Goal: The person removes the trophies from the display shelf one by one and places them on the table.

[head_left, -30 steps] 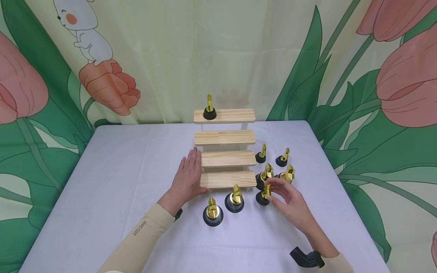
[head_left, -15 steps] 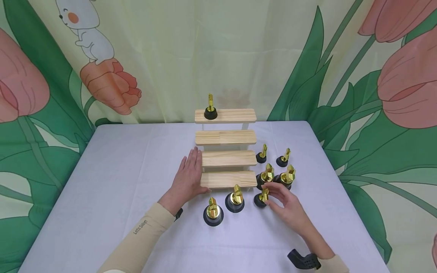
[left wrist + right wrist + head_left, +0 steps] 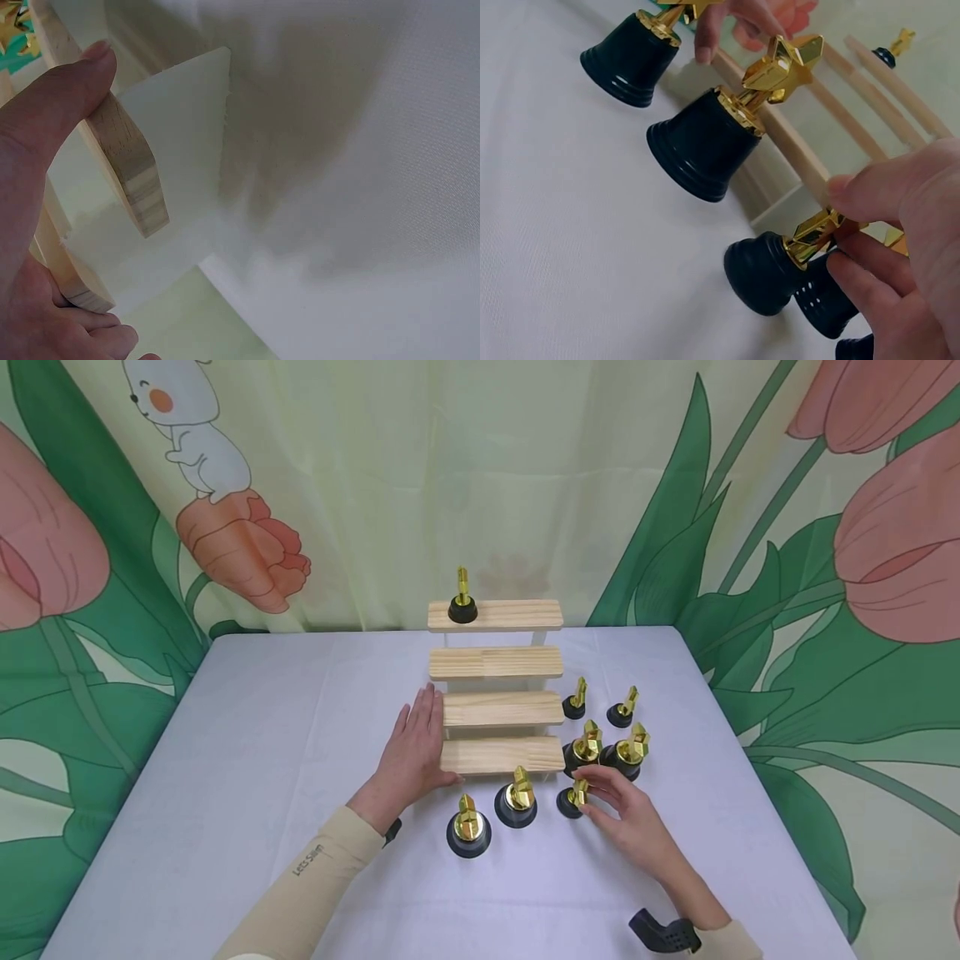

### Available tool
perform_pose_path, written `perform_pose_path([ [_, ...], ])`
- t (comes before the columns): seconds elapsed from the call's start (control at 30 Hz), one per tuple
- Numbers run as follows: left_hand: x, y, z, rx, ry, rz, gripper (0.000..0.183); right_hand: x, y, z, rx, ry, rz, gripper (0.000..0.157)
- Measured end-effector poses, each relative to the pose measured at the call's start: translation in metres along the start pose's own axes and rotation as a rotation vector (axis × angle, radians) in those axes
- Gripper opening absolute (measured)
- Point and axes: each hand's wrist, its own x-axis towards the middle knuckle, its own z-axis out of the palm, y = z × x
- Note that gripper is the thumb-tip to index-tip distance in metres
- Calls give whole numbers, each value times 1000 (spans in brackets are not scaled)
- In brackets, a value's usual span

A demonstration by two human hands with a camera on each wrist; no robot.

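Note:
A star trophy (image 3: pixel 759 274) with a black base and gold top is pinched at its star between my right hand's (image 3: pixel 626 814) thumb and fingers. Its base (image 3: pixel 568 804) is near the tablecloth, slightly tilted; whether it touches, I cannot tell. Along the left side of the tiered wooden shelf (image 3: pixel 502 756) rests my left hand (image 3: pixel 408 752), fingers straight, thumb at the lowest board. In the left wrist view that thumb lies on a board (image 3: pixel 124 157). Two larger star trophies (image 3: pixel 516 802) (image 3: pixel 468 831) stand before the shelf. Another trophy (image 3: pixel 462 602) stands on the top board's left end.
Right of the shelf stand two larger trophies (image 3: pixel 582 750) (image 3: pixel 627 753), close beside the right hand. Behind them are two smaller trophies (image 3: pixel 575 700) (image 3: pixel 622 708). A white cloth covers the table (image 3: pixel 247 760). A printed curtain (image 3: pixel 360 502) hangs behind it.
My right hand has shifted slightly left with the pinched trophy, away from the larger trophies behind. My left hand stays at the shelf's side.

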Motion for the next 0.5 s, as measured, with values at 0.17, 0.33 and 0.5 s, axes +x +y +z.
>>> perform_pose_path([
  [0.17,0,0,0,-1,1,0,140,-1,0,0,-45,1,-8,56],
  [0.33,0,0,0,-5,12,1,141,-2,-2,0,-55,-3,4,55],
  [0.5,0,0,1,-5,23,5,141,-1,-2,0,-46,-4,3,54],
])
